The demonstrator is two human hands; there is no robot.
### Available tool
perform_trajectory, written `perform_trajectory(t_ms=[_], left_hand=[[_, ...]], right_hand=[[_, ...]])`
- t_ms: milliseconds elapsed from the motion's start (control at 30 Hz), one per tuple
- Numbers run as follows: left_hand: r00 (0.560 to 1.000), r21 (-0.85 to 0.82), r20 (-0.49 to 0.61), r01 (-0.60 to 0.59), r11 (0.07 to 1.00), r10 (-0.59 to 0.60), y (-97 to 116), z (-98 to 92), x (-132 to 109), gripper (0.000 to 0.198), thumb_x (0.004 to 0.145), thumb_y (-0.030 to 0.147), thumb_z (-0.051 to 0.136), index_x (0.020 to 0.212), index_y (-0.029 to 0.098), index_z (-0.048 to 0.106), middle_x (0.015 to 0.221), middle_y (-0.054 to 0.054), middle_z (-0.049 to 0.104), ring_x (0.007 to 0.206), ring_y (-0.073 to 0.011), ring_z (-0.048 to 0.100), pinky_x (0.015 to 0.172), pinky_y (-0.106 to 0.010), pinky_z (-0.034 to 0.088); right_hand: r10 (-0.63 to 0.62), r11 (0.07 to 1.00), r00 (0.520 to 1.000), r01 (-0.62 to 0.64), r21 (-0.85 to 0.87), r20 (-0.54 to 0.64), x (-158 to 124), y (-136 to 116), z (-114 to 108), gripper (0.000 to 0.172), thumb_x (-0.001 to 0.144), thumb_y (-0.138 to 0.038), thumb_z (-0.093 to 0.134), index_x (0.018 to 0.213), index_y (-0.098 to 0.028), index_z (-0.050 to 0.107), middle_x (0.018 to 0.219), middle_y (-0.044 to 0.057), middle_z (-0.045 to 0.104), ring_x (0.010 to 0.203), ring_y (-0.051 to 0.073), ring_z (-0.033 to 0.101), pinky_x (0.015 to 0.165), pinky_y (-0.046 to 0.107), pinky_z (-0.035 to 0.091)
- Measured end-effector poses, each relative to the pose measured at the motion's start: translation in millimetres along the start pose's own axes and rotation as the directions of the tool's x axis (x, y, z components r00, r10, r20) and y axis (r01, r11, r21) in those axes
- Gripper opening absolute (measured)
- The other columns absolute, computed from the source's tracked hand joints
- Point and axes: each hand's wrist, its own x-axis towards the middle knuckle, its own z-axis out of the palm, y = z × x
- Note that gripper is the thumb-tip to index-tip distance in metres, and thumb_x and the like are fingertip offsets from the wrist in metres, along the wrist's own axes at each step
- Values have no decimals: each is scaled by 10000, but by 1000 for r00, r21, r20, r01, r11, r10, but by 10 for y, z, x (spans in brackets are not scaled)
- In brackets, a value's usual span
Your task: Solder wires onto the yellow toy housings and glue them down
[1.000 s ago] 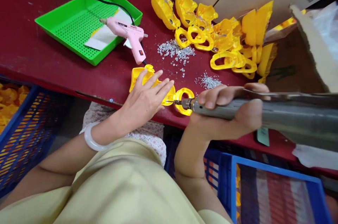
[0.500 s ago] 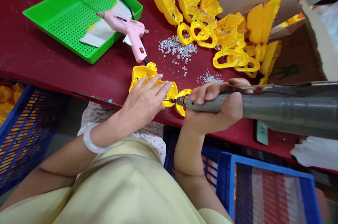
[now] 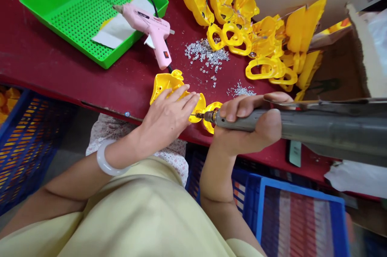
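My left hand [image 3: 171, 118] lies over a yellow plastic shell [image 3: 165, 82], fingers stretched out across it and the thumb hidden. The shell rests hollow side up near the table's front edge, with a ring-shaped handle [image 3: 209, 127] at its right end. My right hand [image 3: 242, 122] is wrapped round a grey electric screwdriver [image 3: 314, 126], held nearly level. Its bit points left and reaches the shell just beside my left fingertips. Whether a screw sits under the bit is hidden. Small screws [image 3: 241, 89] lie in a pile beyond my right hand.
A pink glue gun [image 3: 151, 31] leans on the rim of a green tray [image 3: 109, 62]. Silver washer-like bits [image 3: 207, 53] are scattered mid-table. Several yellow shells with wires [image 3: 263, 39] stand at the back right, near a cardboard box [image 3: 358, 47]. Blue crates [image 3: 45, 156] flank my lap.
The view has shifted slightly. Both hands, the screwdriver and the yellow shell keep the same positions relative to one another.
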Motion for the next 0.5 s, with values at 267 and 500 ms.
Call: perform_trajectory(t_ms=[267, 500], left_hand=[[999, -31, -21, 28, 999, -29, 13, -8, 13, 468, 900, 124, 510, 1361, 59, 457, 1341, -169, 584, 1355, -315, 443, 1089, -486, 411], [998, -30, -49, 31, 999, -33, 25, -8, 6, 490, 868, 110, 552, 1350, 65, 475, 1312, -166, 604, 1341, -318, 461, 1075, -478, 433]], right_hand=[[-64, 995, 986, 75, -70, 155, 55, 94, 23, 123, 790, -440, 602, 823, -323, 580, 476, -106, 291, 291, 68, 218, 268, 192, 204], [-101, 994, 981, 105, -18, 168, -6, 78, 99, 104, 811, -403, 595, 867, -317, 606, 470, -98, 334, 295, 76, 251, 272, 204, 215]])
